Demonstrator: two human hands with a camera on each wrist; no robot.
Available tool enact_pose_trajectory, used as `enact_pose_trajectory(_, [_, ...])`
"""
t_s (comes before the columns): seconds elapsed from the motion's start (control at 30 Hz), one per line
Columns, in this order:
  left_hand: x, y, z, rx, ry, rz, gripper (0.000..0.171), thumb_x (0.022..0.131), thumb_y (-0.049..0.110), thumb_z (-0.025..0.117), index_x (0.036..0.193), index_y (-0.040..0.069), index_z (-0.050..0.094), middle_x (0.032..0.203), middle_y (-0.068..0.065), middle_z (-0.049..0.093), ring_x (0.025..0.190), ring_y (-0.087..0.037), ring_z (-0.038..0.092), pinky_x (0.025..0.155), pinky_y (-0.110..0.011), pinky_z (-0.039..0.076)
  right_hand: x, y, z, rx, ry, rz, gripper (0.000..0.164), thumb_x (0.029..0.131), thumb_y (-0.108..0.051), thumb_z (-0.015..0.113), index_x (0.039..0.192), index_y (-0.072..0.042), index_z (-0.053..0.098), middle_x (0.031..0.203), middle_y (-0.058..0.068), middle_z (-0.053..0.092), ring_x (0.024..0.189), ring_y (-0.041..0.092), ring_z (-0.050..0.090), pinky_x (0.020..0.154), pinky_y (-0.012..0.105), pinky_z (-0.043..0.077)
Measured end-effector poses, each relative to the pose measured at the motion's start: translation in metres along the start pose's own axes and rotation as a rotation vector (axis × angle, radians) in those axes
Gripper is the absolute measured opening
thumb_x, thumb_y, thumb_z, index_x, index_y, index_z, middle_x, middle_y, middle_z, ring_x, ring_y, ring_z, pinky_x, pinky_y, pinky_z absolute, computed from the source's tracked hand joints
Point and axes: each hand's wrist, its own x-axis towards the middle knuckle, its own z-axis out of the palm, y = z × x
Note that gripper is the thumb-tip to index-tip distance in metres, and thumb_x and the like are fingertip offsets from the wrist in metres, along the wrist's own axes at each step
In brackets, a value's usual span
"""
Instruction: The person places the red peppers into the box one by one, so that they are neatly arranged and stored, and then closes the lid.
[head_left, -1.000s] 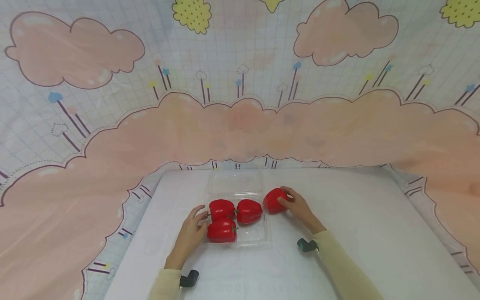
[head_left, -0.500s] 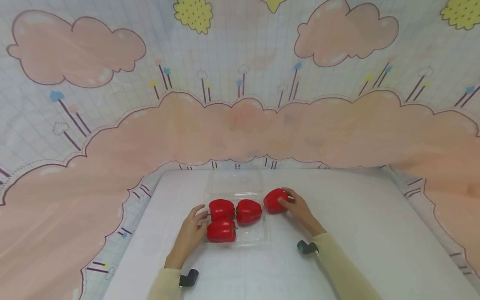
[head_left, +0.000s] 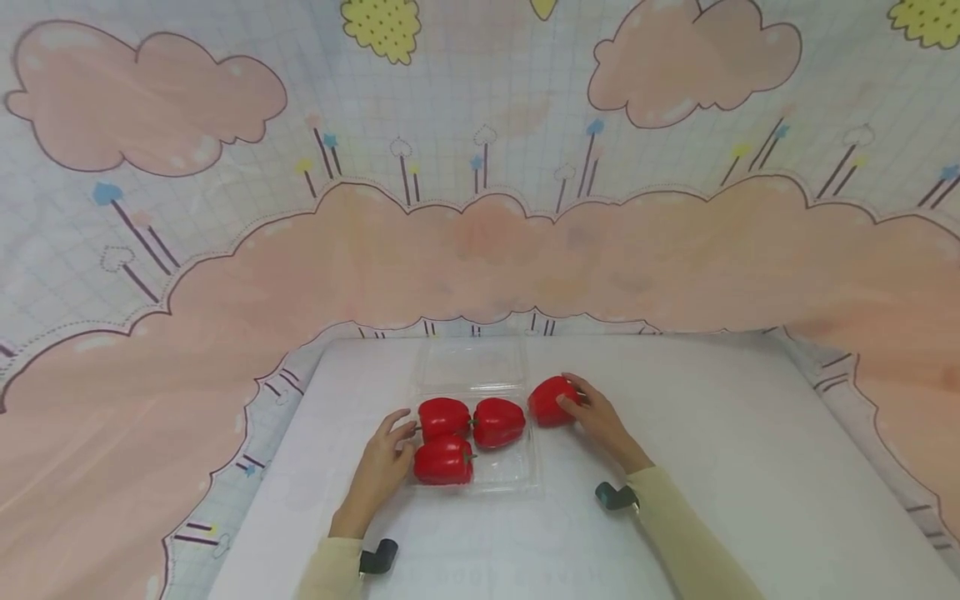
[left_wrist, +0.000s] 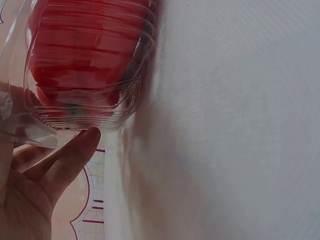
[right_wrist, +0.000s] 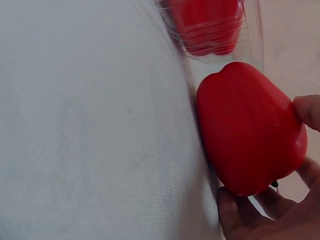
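In the head view, my right hand [head_left: 600, 418] holds a red bell pepper [head_left: 551, 402] just right of a clear plastic clamshell box [head_left: 501, 475]. The right wrist view shows the thumb on one side of this bell pepper [right_wrist: 245, 130] and fingers under its stem end; it lies at the white surface. Three more red bell peppers lie inside the box: one at back left [head_left: 443, 419], one at back right [head_left: 498, 423], one at front left [head_left: 443, 461]. My left hand [head_left: 381, 468] is at the box's left side, a fingertip against its ribbed wall [left_wrist: 90, 122].
The box's hinged lid [head_left: 471, 367] lies spread out behind it. A white table [head_left: 720, 467] bears everything. A cloth with printed clouds [head_left: 525, 267] hangs behind and along the sides. A dark wrist camera [head_left: 617, 495] sits at the right cuff, another [head_left: 378, 557] at the left.
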Motion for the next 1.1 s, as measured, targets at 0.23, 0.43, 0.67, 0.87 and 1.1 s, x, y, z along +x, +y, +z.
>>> enact_pose_trajectory(0.23, [-0.002,0.000,0.002,-0.004,0.008,0.011,0.035,0.091,0.002,0.058,0.125,-0.002,0.064,0.138,-0.014,0.056,0.112,-0.029,0.068,0.086,-0.040,0.060,-0.001,0.003,0.000,-0.003,0.012,0.025,0.062,0.092,-0.040,0.064,0.147,-0.025,0.040,0.151,0.015,0.043,0.137,0.040,0.043,0.105,0.052,0.051])
enact_pose_trajectory(0.43, [-0.002,-0.003,0.000,-0.009,0.022,0.021,0.035,0.090,0.002,0.058,0.124,-0.002,0.064,0.135,-0.015,0.058,0.110,-0.029,0.068,0.084,-0.040,0.061,-0.003,0.001,0.000,-0.004,0.021,0.038,0.061,0.091,-0.039,0.065,0.146,-0.023,0.041,0.149,0.015,0.044,0.134,0.039,0.045,0.101,0.050,0.054])
enact_pose_trajectory(0.67, [-0.002,-0.003,-0.002,-0.009,0.020,0.023,0.035,0.091,0.002,0.056,0.125,-0.002,0.063,0.135,-0.015,0.058,0.111,-0.029,0.068,0.085,-0.040,0.061,-0.009,-0.001,-0.004,-0.003,0.053,0.029,0.064,0.092,-0.040,0.064,0.148,-0.025,0.037,0.150,0.014,0.044,0.134,0.037,0.045,0.102,0.050,0.053])
enact_pose_trajectory(0.87, [-0.003,-0.002,-0.001,-0.010,0.010,0.005,0.036,0.091,0.003,0.056,0.126,-0.002,0.063,0.135,-0.016,0.058,0.112,-0.030,0.068,0.086,-0.040,0.060,-0.013,-0.004,-0.012,0.006,0.079,0.044,0.070,0.092,-0.046,0.062,0.152,-0.026,0.032,0.149,0.015,0.041,0.135,0.038,0.042,0.102,0.052,0.052])
enact_pose_trajectory(1.1, [-0.002,0.000,0.000,-0.026,0.011,0.008,0.035,0.092,0.003,0.057,0.126,-0.001,0.063,0.137,-0.014,0.057,0.111,-0.029,0.068,0.087,-0.042,0.060,-0.017,-0.008,-0.020,0.036,0.092,0.028,0.068,0.093,-0.046,0.061,0.152,-0.027,0.033,0.147,0.014,0.042,0.134,0.038,0.044,0.102,0.051,0.053])
